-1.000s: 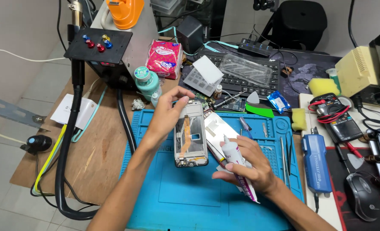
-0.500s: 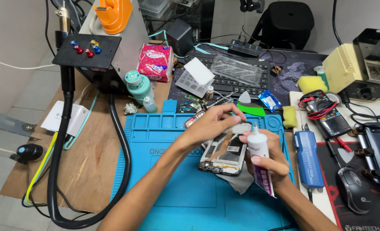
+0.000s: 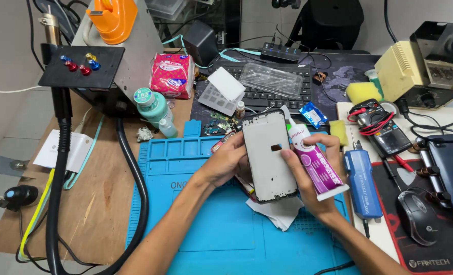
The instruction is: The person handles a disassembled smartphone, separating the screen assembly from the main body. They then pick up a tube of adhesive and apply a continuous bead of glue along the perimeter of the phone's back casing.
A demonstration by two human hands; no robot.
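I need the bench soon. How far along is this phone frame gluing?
Done: the phone frame is stripped bare, and parts lie on the blue mat. In hand: the left hand holds the frame, and the right hand holds the glue tube beside it. Left: no glue bead shows, and nothing is refitted.

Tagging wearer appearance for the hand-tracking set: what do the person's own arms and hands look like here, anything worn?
Both forearms are bare: no sleeves reach into view. The left hand and right hand wear no gloves, and no rings, watch or wrist strap are visible. Fingernails are short and unpainted. No cables or markings on either arm.
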